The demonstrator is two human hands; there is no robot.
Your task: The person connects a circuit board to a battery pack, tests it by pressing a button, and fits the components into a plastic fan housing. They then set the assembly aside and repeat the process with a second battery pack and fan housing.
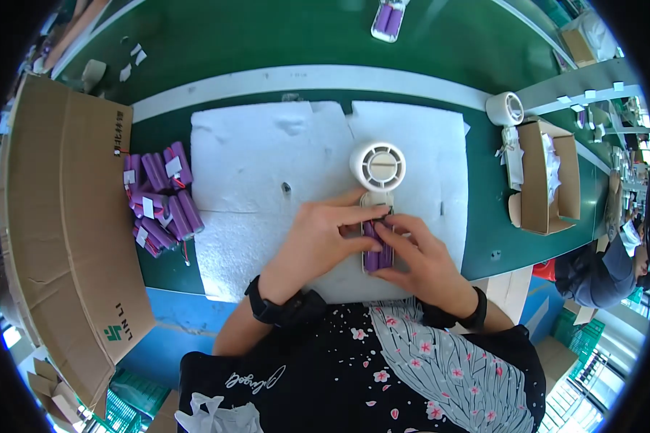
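While L fingers & R fingers hold purple cyl. batts, rd. slotted white head, bumpy foam mat

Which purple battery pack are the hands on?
The battery pack between the left hand and right hand, unlike the pile at left and far pack beyond the white strip.

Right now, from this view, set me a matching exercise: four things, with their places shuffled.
1. Battery pile
2. Small open carton
3. White padding
4. Purple cells in white housing

A. Spread flat across the middle of the green table
B. Between the left hand and right hand
C. On the right side
D. Beside the large cardboard box

Pairs: 1-D, 2-C, 3-A, 4-B
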